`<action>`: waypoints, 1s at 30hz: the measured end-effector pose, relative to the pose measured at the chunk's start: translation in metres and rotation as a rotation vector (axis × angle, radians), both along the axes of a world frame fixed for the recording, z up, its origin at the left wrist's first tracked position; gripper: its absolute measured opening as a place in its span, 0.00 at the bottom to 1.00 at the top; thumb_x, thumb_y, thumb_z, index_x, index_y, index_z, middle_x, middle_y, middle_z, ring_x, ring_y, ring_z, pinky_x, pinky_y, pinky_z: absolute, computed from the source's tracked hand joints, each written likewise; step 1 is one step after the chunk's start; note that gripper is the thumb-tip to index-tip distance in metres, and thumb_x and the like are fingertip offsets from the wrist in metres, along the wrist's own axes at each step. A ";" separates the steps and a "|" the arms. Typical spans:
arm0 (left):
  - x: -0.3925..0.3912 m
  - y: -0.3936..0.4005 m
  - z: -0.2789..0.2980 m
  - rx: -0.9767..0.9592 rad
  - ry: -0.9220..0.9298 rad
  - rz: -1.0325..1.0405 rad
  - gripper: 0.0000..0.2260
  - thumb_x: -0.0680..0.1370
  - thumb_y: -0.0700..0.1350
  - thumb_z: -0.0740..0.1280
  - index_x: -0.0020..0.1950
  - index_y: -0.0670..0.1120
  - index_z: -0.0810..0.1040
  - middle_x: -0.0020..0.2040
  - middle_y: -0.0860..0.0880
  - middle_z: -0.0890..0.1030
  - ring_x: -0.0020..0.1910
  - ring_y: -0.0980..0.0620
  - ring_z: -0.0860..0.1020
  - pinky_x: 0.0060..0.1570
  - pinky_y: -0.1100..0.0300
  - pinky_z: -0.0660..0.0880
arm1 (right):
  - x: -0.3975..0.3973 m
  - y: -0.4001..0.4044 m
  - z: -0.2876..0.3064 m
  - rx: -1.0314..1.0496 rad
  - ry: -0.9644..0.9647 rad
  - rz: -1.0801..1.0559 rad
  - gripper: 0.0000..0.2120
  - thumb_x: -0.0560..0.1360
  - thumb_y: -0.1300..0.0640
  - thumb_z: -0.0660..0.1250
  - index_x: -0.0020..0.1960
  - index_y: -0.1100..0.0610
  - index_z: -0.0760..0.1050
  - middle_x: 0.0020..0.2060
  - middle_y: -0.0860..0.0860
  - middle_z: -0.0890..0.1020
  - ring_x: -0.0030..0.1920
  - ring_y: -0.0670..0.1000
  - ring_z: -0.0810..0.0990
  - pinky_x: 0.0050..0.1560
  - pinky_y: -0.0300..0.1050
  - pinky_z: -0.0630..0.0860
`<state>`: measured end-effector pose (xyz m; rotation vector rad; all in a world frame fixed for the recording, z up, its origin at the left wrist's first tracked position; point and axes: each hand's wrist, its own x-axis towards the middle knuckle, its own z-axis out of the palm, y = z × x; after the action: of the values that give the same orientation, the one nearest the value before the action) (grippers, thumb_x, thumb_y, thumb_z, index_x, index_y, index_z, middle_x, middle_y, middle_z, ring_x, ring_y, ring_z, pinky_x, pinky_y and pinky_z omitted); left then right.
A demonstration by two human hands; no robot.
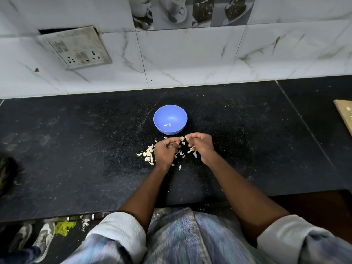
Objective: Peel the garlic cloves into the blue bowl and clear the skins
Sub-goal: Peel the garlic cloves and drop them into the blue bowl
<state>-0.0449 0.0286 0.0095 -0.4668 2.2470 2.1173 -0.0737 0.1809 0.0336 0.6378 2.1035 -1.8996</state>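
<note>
Blue bowl (170, 119) on the black desk (76, 149), just beyond both hands, with two small pale peeled pieces (167, 124) at its bottom. Left hand (165, 149) and right hand (200, 144) side by side in front of the bowl, fingers curled, pinching one garlic clove (182, 138) between them. Unpeeled cloves (148, 153) heaped beside the left hand. Loose skins (182, 154) scattered under and around both hands.

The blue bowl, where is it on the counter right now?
In the head view the blue bowl sits mid-counter on the black countertop, just beyond the left hand and right hand.
</note>
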 end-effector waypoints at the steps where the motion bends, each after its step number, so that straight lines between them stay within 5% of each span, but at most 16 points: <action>1: 0.001 -0.001 0.001 0.009 0.014 0.001 0.07 0.80 0.35 0.72 0.54 0.43 0.88 0.46 0.47 0.89 0.41 0.55 0.85 0.49 0.58 0.82 | 0.001 -0.002 0.000 -0.013 -0.010 0.022 0.04 0.76 0.63 0.74 0.47 0.57 0.86 0.40 0.56 0.88 0.33 0.45 0.80 0.31 0.38 0.74; 8: 0.005 -0.005 0.001 0.087 0.037 -0.004 0.07 0.77 0.37 0.77 0.55 0.42 0.88 0.48 0.46 0.89 0.49 0.45 0.88 0.55 0.53 0.84 | 0.007 -0.017 0.005 -0.112 -0.019 0.115 0.07 0.75 0.71 0.71 0.49 0.61 0.81 0.38 0.55 0.86 0.32 0.46 0.82 0.33 0.37 0.76; 16: 0.004 -0.012 -0.005 -0.063 0.050 0.101 0.06 0.80 0.36 0.73 0.50 0.45 0.88 0.43 0.50 0.89 0.41 0.56 0.85 0.50 0.56 0.83 | 0.007 -0.024 0.004 0.016 0.065 0.143 0.04 0.78 0.60 0.72 0.47 0.60 0.83 0.39 0.57 0.88 0.35 0.47 0.81 0.34 0.39 0.76; 22: 0.003 -0.016 -0.010 -0.110 0.063 0.062 0.10 0.82 0.32 0.68 0.53 0.43 0.87 0.43 0.47 0.88 0.39 0.56 0.83 0.49 0.56 0.81 | 0.002 -0.018 0.003 0.082 0.121 0.096 0.06 0.75 0.65 0.72 0.49 0.57 0.84 0.39 0.52 0.87 0.36 0.46 0.82 0.35 0.39 0.77; 30: 0.004 -0.015 -0.012 -0.081 0.017 0.022 0.10 0.79 0.33 0.71 0.52 0.48 0.87 0.40 0.51 0.87 0.38 0.59 0.81 0.50 0.59 0.80 | -0.007 0.009 -0.011 0.636 0.185 0.217 0.13 0.72 0.66 0.70 0.42 0.48 0.86 0.37 0.43 0.86 0.41 0.42 0.84 0.49 0.40 0.81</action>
<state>-0.0412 0.0134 -0.0022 -0.4803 2.3547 2.0547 -0.0805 0.1897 0.0226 0.3250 2.7829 -1.1999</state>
